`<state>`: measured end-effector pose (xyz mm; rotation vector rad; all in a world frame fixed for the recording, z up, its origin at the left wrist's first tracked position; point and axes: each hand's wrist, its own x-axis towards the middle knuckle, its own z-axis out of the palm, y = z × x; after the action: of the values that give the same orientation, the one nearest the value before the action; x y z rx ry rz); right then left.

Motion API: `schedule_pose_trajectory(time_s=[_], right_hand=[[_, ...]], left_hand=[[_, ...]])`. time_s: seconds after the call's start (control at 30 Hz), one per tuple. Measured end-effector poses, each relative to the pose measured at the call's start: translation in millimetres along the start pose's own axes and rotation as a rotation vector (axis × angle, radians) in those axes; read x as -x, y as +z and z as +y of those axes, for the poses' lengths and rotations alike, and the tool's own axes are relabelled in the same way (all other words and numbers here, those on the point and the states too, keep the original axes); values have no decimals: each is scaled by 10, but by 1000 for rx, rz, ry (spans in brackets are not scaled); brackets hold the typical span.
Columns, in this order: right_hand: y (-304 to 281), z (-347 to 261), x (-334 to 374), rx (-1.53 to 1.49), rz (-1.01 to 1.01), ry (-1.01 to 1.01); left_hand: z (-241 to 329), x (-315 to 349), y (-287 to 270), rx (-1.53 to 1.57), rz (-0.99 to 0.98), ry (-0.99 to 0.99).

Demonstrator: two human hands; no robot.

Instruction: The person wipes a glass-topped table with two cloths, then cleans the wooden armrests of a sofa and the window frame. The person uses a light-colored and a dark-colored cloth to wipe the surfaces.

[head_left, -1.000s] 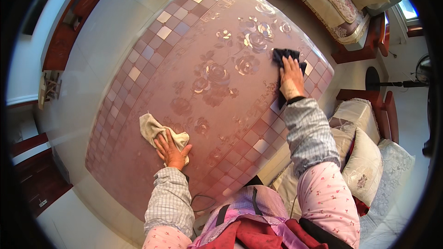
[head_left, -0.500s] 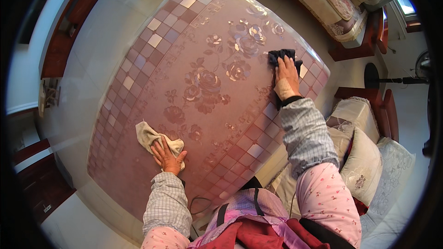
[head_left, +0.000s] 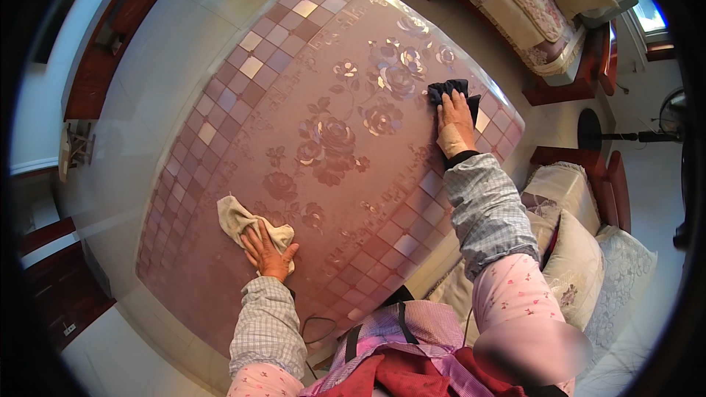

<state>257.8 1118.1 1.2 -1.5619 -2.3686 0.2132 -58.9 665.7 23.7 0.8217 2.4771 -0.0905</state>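
A large table under a mauve floral tablecloth (head_left: 294, 198) with checkered borders spreads before me. My left hand (head_left: 269, 254) rests with fingers spread on a crumpled beige cloth (head_left: 237, 219), near the table's left front part. Further off, toward the right edge, my right hand (head_left: 455, 121) lies over a bunched dark cloth (head_left: 446, 89). Its fingers stretch forward across the fabric, and the palm's underside is hidden. Both cloths lie on the tablecloth, pressed under my hands.
Close to my right arm stands a wooden seat with pale cushions (head_left: 581, 268). A padded sofa (head_left: 529, 11) is beyond the table's far right side, and a black stand with a round base (head_left: 590, 129) rises at the right. Pale tiled floor (head_left: 158, 66) borders the left side.
The view has shifted slightly. Both hands stay on their cloths in nearly the same places.
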Motion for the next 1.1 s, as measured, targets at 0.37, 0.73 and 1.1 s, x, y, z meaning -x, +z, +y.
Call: schedule_pose_trajectory(time_s=[0.37,0.73,1.1], right_hand=[[-307,-1660,1505,-305,-567,-602],[-203,730,-349,226,-115,-12],[-277,1197,1215,95,19,316]], left_hand=[[-34,-13,19,0,33,22],[-91,-9,35,21,59,54],[-34,-19,34,-14,58,45]])
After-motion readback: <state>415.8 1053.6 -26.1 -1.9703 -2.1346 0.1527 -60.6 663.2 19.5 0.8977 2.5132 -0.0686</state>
